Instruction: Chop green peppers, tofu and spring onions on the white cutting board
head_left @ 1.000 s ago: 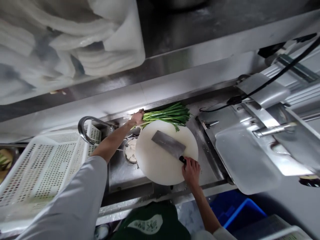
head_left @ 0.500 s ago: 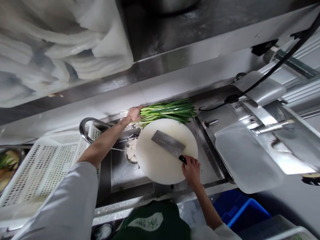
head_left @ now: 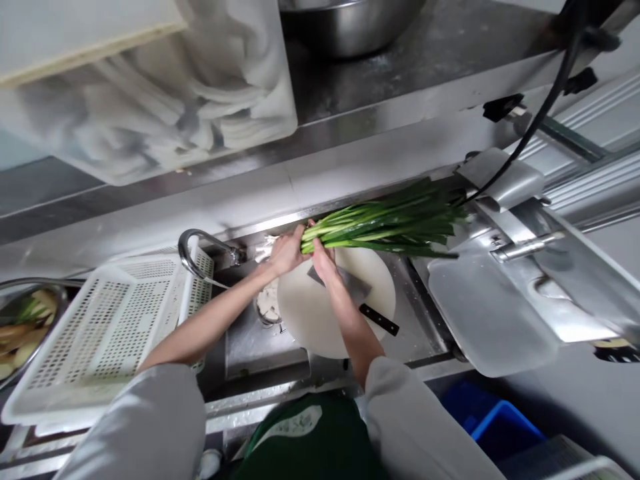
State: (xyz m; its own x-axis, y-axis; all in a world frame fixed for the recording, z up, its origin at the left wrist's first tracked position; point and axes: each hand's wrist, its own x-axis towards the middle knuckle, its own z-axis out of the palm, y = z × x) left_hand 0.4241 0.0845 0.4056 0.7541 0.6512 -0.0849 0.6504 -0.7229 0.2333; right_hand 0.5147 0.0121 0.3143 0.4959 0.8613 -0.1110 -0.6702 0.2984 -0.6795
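Observation:
My left hand [head_left: 289, 250] and my right hand [head_left: 324, 259] are both closed around the pale stem end of a bunch of chives [head_left: 385, 220]. Its long green leaves stretch to the right, raised over the back of a round white cutting board [head_left: 305, 317]. On the board lies a cleaver, its dark handle [head_left: 379, 319] over the right edge and its blade [head_left: 353, 285] partly hidden by my right forearm. Left of the board stands a bowl of white pieces [head_left: 269, 303], half hidden by the board and my left arm.
A curved metal faucet [head_left: 187, 250] and white perforated baskets [head_left: 100, 333] are at the left. To the right stands a metal slicing machine [head_left: 490, 313]. A shelf [head_left: 400, 100] runs above, carrying a metal bowl [head_left: 350, 30] and a tub of white material [head_left: 200, 113]. A blue bin [head_left: 505, 427] stands below.
My right hand has let go of the cleaver, left it on the board and taken hold of the chives beside my left hand. The bunch has been lifted and shifted to the right.

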